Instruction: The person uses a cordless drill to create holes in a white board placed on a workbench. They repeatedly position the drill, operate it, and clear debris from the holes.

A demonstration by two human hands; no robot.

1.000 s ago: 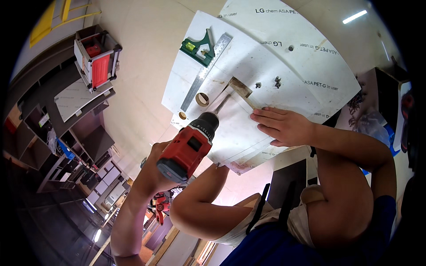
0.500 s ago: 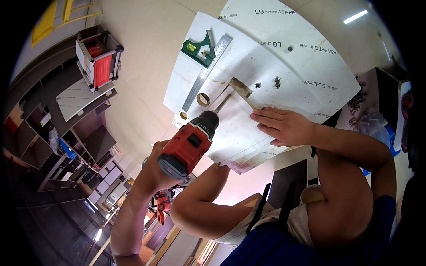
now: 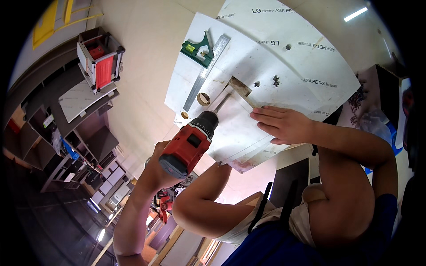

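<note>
White panel [image 3: 242, 133] below, left hand [image 3: 160, 168] wrapped round the red cordless drill [image 3: 187, 145], drill bit [image 3: 221, 104] angled beside the brown notch [image 3: 240, 86]; right hand [image 3: 286, 126] flat and outstretched on the panel. Should that panel shift, the drill bit could skid toward the right hand.

At the upper left, a cart with a red panel [image 3: 104, 72] stands near a dark counter [image 3: 71, 80] on which a white sheet [image 3: 80, 99] lies, with a yellow frame [image 3: 45, 26] beyond and dark open cabinets [image 3: 98, 144] farther down. A red tool [image 3: 163, 205] sits low in the view, left of centre. On the right, a clear plastic bag [image 3: 375, 123] lies beside something blue [image 3: 393, 137], and a bright strip of light [image 3: 356, 14] shows above.
</note>
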